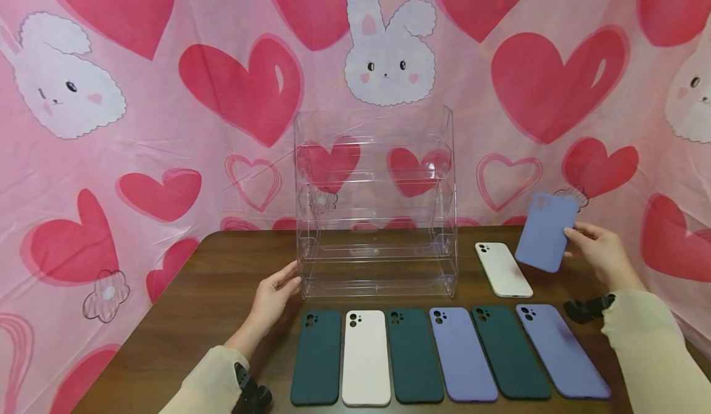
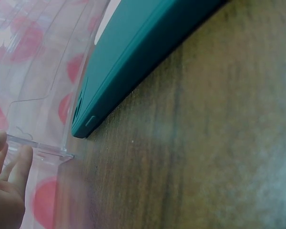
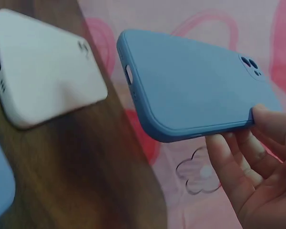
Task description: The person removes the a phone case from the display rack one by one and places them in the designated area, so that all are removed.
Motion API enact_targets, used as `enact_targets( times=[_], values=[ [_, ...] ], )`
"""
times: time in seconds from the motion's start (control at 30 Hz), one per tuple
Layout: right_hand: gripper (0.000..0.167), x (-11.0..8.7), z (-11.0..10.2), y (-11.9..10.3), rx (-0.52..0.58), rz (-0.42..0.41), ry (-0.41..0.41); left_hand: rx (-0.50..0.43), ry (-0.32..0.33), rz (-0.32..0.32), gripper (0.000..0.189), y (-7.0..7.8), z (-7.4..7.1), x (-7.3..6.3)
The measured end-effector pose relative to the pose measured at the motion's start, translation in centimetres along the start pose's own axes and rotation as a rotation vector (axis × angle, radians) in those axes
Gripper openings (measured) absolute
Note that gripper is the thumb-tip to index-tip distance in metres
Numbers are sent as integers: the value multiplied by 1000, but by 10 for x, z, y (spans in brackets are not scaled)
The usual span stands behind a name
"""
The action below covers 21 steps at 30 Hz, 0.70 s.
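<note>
My right hand [image 1: 602,250] pinches a lavender phone case [image 1: 547,232] by its side edge, holding it tilted above the table's right part. In the right wrist view this case [image 3: 195,86] looks blue, with its camera cutouts towards the fingers. My left hand [image 1: 272,300] touches the lower left side of a clear tiered display rack [image 1: 378,289], its fingers fairly straight. The left wrist view shows thumb and fingers [image 2: 21,167] at the rack's bottom edge. Beside the raised case, a white phone case [image 1: 504,270] lies on the table.
Along the front lies a row of cases: dark green [image 1: 315,358], white [image 1: 366,358], dark green [image 1: 416,358], lavender [image 1: 463,355], dark green [image 1: 511,352] and lavender [image 1: 561,352]. A pink heart-and-rabbit cloth [image 1: 328,87] hangs behind the brown wooden table [image 1: 166,340].
</note>
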State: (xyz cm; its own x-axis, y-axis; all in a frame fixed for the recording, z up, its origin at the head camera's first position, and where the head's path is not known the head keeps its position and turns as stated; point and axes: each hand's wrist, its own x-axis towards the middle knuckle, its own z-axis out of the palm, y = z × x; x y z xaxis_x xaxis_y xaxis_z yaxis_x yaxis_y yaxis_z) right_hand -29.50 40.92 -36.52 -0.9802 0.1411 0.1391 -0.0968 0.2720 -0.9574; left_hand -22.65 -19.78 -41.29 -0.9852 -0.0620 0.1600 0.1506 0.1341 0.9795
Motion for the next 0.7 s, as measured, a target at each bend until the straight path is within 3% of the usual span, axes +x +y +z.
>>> enact_targets(
  times=[0.03,0.47,0.7],
  values=[
    [71,-4,1,-2,-49,0,-14,-4,0,0,42,0,0,0],
    [62,-13,-8,16,-218,81,-82,-25,8,10,42,-2,-1,-1],
    [60,-12,-8,26,-343,75,-118,-19,8,8,42,-2,0,0]
  ],
)
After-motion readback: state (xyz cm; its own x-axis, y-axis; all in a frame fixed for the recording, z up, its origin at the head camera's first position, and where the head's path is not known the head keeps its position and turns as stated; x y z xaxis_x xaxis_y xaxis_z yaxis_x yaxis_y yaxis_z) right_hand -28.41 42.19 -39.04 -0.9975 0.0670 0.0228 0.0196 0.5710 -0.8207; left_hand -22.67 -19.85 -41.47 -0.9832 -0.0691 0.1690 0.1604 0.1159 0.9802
